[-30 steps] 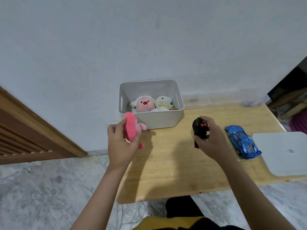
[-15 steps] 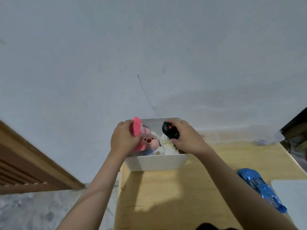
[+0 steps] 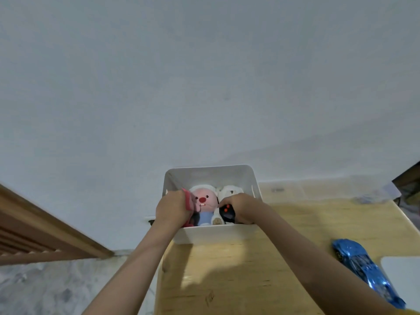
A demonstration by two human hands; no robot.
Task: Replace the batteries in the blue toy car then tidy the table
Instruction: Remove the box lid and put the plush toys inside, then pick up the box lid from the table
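Tidying: our left hand [image 3: 173, 209] clasps pink plush [image 3: 188, 199], right hand [image 3: 244, 208] clasps black remote [image 3: 227, 213]; we lower both into the white bin [image 3: 211, 234] before letting go.

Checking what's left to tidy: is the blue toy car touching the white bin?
Apart. The head view shows the blue toy car by the table's right edge, bare wood separating it from the white bin.

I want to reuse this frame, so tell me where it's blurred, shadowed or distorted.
Head view: the toy car at the lower right is smeared by blur; both forearms throw dark shadows on the table, with a bright patch below the bin; the wide lens bows the table's edges, and the upper frame is plain wall.
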